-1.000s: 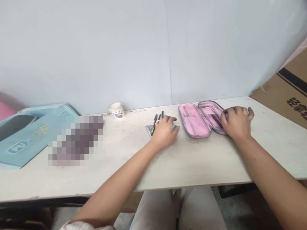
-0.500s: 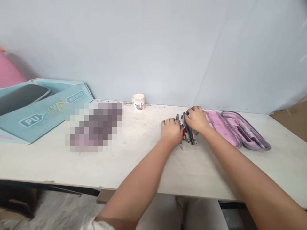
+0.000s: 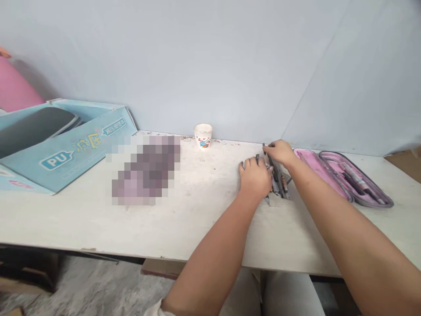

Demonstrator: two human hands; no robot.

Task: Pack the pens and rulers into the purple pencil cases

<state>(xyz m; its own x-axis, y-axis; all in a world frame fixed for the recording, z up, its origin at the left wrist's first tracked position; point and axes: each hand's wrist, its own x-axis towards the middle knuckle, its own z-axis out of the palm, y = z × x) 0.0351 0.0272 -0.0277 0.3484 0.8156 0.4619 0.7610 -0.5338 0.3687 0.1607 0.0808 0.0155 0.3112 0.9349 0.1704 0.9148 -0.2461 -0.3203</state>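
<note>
- We see the pens bunched on the tabletop, right of the frame's centre.
- Our left hand lies over them, fingers curled and close together; we cannot tell whether they grip.
- Our right hand is at the bunch's upper end, fingers narrow at a dark tip; we cannot tell their hold.
- We see the pink case open at the frame's right, the cup above centre, the box at left.

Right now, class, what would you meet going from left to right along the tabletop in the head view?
Light-blue box, pixelated purplish shape, paper cup, left hand, right hand, open pink pencil case, brown cardboard.
</note>
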